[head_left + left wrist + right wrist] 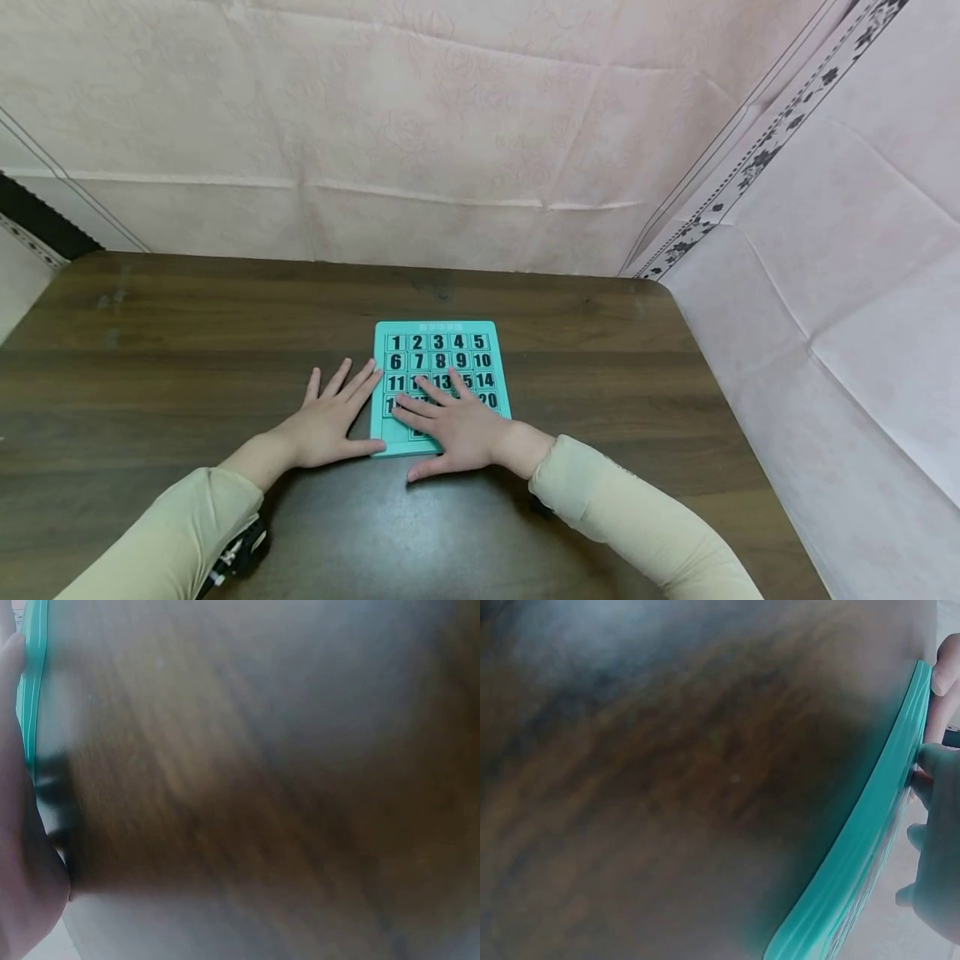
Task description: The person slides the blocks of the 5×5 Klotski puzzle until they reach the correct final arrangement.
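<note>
A teal number slide puzzle (pixel 396 433) lies flat on the table, its tiles bearing black numerals. The upper two rows read 1 to 10 in order; in the third row 15 stands left of 14. My left hand (pixel 326 423) lies palm down with spread fingers, its fingertips and thumb at the puzzle's left edge. Spread over the lower part of the puzzle is my right hand (pixel 465 433), hiding several tiles there, its thumb off the near edge. The right wrist view shows the puzzle's teal side (pixel 870 817) close up; in the left wrist view only a sliver of its edge (pixel 34 682) appears.
The brown wood-grain table (pixel 187 333) extends around the puzzle and has rounded far corners. Behind it hangs a pale patterned cloth (pixel 420 150), and a white cloth (pixel 840 292) with a dark floral border is at the right. A black wrist device (pixel 243 550) sits under the left sleeve.
</note>
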The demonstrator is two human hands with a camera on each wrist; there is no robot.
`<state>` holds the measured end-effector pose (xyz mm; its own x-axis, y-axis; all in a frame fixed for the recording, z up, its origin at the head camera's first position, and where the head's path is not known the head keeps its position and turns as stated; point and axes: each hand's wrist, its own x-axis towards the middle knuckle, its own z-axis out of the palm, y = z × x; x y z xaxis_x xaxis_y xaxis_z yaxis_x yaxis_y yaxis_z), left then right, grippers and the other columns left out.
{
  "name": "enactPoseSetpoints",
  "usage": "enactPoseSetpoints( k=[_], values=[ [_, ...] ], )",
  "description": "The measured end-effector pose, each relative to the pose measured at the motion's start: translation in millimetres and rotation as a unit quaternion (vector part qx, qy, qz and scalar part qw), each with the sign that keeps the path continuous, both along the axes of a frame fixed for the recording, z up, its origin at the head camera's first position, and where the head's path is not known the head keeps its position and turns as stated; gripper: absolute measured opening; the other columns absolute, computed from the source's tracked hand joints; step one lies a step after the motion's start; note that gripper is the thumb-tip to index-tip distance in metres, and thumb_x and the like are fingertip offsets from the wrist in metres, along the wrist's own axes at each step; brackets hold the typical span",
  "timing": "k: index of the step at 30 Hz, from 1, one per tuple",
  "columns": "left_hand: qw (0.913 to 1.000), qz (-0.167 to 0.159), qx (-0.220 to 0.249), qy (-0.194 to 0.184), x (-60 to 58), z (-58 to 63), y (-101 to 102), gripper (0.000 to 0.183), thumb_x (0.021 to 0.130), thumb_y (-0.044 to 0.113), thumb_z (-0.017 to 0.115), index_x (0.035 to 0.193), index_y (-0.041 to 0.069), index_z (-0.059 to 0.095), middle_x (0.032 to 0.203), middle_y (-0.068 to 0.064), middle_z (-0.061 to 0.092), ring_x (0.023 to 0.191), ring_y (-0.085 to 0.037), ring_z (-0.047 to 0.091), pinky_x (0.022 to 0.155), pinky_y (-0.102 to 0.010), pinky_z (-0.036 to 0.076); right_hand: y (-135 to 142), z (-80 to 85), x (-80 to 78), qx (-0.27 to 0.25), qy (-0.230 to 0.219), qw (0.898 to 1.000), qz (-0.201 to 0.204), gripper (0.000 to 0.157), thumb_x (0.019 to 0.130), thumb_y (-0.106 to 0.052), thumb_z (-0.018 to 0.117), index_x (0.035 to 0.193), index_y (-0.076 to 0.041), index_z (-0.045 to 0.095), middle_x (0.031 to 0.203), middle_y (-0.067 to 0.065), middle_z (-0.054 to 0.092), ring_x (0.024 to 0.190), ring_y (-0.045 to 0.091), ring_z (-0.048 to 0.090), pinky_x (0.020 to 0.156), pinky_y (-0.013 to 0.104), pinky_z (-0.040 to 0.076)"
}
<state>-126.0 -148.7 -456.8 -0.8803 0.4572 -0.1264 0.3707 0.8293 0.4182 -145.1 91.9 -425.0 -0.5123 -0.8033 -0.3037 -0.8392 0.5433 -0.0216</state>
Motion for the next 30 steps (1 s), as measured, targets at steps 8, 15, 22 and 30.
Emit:
enactPoseSetpoints(
  k=[8,15,22,30],
  values=[
    [1.0,0.002,0.004,-0.001,1.7,-1.9,0,0.099,0.079,0.071,0.051,0.152,0.014,0.013,0.159,-0.009,0.009,0.144,-0.042,0.001,0.106,-0.068,-0.006,17,4.5,-4.8,-0.042,-0.026,0.999,-0.02,0.089,0.083,-0.073,0.04,0.152,-0.027,0.006,0.159,-0.005,0.004,0.147,0.023,-0.003,0.114,0.058,-0.002],
    [1.0,0.002,0.004,0.008,2.4,-2.0,0,0.1,0.079,0.071,0.052,0.151,0.015,0.014,0.159,-0.008,0.009,0.144,-0.042,0.002,0.106,-0.068,-0.006,58,9.1,-15.6,-0.094,-0.024,0.994,-0.058,0.087,0.086,-0.07,0.04,0.152,-0.02,0.015,0.159,0.004,0.011,0.147,0.03,0.003,0.112,0.062,0.0],
    [0.9999,0.0,0.004,0.01,1.7,-1.8,-1,0.1,0.079,0.072,0.052,0.152,0.015,0.013,0.159,-0.009,0.009,0.144,-0.042,0.002,0.106,-0.068,-0.006,91,6.1,-22.2,-0.11,-0.034,0.988,-0.107,0.084,0.087,-0.061,0.05,0.151,-0.019,0.016,0.159,0.006,0.012,0.147,0.031,0.004,0.112,0.062,-0.002],
    [0.9999,-0.001,0.004,0.012,0.0,-2.4,0,0.101,0.078,0.073,0.05,0.152,0.015,0.012,0.159,-0.007,0.008,0.144,-0.041,0.001,0.106,-0.067,-0.006,112,4.3,-20.5,-0.124,-0.035,0.984,-0.126,0.082,0.087,-0.057,0.052,0.151,-0.018,0.019,0.158,0.006,0.014,0.146,0.032,0.006,0.111,0.064,-0.002]
  ],
)
